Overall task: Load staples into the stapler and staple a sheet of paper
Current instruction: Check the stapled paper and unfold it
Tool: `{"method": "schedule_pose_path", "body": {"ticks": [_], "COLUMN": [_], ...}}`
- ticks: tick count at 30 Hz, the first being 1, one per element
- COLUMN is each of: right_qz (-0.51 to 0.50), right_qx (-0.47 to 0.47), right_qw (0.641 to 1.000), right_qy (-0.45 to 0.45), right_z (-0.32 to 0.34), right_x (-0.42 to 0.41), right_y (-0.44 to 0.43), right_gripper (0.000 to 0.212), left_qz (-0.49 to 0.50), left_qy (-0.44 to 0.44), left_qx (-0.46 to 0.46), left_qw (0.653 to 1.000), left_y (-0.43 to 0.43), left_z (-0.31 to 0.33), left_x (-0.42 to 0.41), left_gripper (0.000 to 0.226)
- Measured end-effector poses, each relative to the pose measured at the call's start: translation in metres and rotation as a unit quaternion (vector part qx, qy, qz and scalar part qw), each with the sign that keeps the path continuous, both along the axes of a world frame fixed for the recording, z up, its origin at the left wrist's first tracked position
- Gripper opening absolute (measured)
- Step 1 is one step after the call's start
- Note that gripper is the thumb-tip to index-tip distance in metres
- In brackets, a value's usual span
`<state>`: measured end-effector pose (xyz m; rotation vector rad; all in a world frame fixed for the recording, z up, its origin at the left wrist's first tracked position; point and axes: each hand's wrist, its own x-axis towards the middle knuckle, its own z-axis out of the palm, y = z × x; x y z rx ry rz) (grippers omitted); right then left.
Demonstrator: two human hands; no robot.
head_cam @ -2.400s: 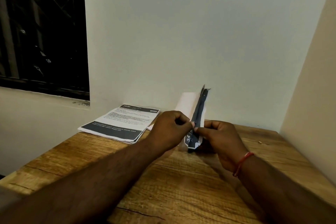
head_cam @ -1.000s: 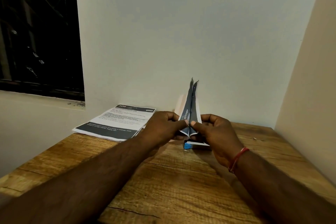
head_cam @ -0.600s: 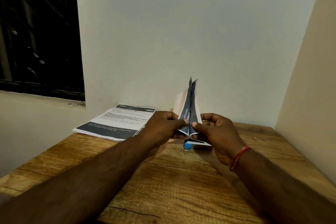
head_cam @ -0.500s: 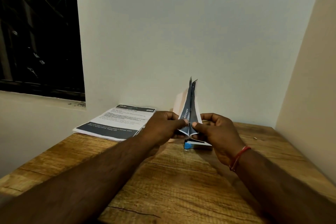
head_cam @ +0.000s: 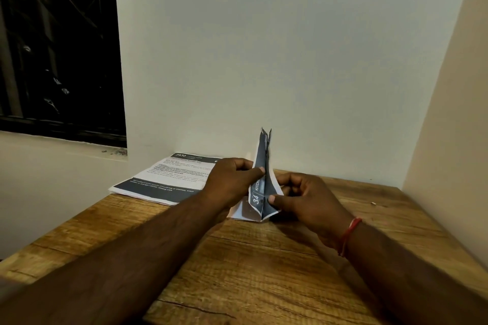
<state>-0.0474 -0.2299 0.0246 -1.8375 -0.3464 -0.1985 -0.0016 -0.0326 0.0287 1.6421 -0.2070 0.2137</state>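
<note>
While both hands hold it, the folded sheet of paper (head_cam: 261,187) stands on its lower edge on the wooden surface (head_cam: 264,272), near the back wall (head_cam: 290,60). It is dark blue with white margins, and the print "34" and "KITCH" can be read on its left face. Its upper tip points up and its two halves lie close together. The left hand (head_cam: 229,185) presses the left face, with the thumb and fingers closed on the sheet near the fold. The right hand (head_cam: 306,200) pinches the right face between thumb and bent fingers, low on the sheet. A red thread (head_cam: 348,235) goes around the right wrist. Left of the hands, a stack of printed papers (head_cam: 169,177) lies flat at the corner of the surface, under a dark window (head_cam: 58,45). I cannot see the stapler.
</note>
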Motion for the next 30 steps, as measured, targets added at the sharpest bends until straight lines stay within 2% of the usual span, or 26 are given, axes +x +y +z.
{"method": "schedule_pose_path", "body": {"ticks": [2, 5, 8, 11, 16, 21, 30], "right_qz": [-0.003, -0.023, -0.061, -0.084, -0.087, -0.092, -0.081], "right_qx": [0.026, 0.073, 0.113, 0.136, 0.124, 0.124, 0.106], "right_qw": [0.999, 0.997, 0.991, 0.986, 0.987, 0.987, 0.991], "right_qy": [0.021, 0.030, 0.034, 0.040, 0.050, 0.040, 0.029], "right_z": [0.001, 0.004, 0.006, 0.006, 0.004, 0.006, 0.006], "right_x": [-0.001, -0.003, -0.002, 0.003, 0.007, 0.007, 0.006], "right_y": [0.002, 0.004, 0.003, 0.000, -0.001, -0.002, -0.001], "right_gripper": [0.020, 0.026, 0.022, 0.024, 0.026, 0.025, 0.025], "left_qz": [0.007, -0.003, -0.012, -0.024, -0.058, -0.078, -0.075], "left_qy": [-0.027, -0.083, -0.104, -0.093, -0.042, 0.001, -0.022], "left_qx": [0.017, 0.040, 0.055, 0.041, -0.026, -0.049, -0.042], "left_qw": [0.999, 0.996, 0.993, 0.995, 0.997, 0.996, 0.996], "left_y": [0.000, -0.004, -0.007, -0.008, -0.009, -0.009, -0.007], "left_z": [-0.001, -0.003, -0.004, -0.004, -0.003, -0.002, -0.003], "left_x": [-0.001, -0.004, -0.006, -0.005, -0.006, -0.004, -0.004], "left_gripper": [0.011, 0.008, 0.009, 0.009, 0.006, 0.010, 0.011]}}
